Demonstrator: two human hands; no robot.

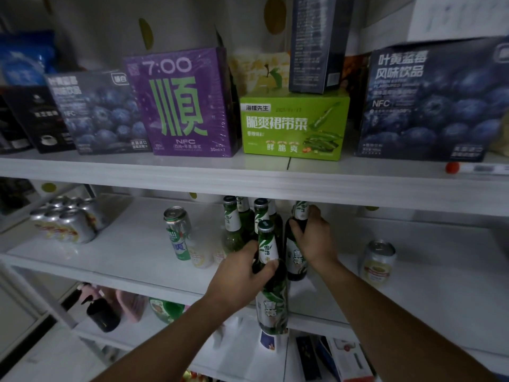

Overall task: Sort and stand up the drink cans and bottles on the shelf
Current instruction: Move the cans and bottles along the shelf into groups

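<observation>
On the middle shelf (pixel 132 252) stand several green glass beer bottles (pixel 234 230) in a cluster. My left hand (pixel 242 274) grips the neck and shoulder of one green bottle (pixel 271 301), held upright in front of the shelf edge. My right hand (pixel 314 238) is closed around another upright green bottle (pixel 296 257) on the shelf. A green and white can (pixel 179 232) stands left of the cluster, with pale cans (pixel 199 255) beside it. A silver and yellow can (pixel 377 260) stands alone at the right.
A shrink-wrapped pack of silver cans (pixel 66 221) sits at the middle shelf's left. Boxes line the upper shelf: blueberry drink boxes (pixel 432 100), a purple box (pixel 181 103), a green box (pixel 294 125). The bottom shelf holds dark and pink items (pixel 110 307).
</observation>
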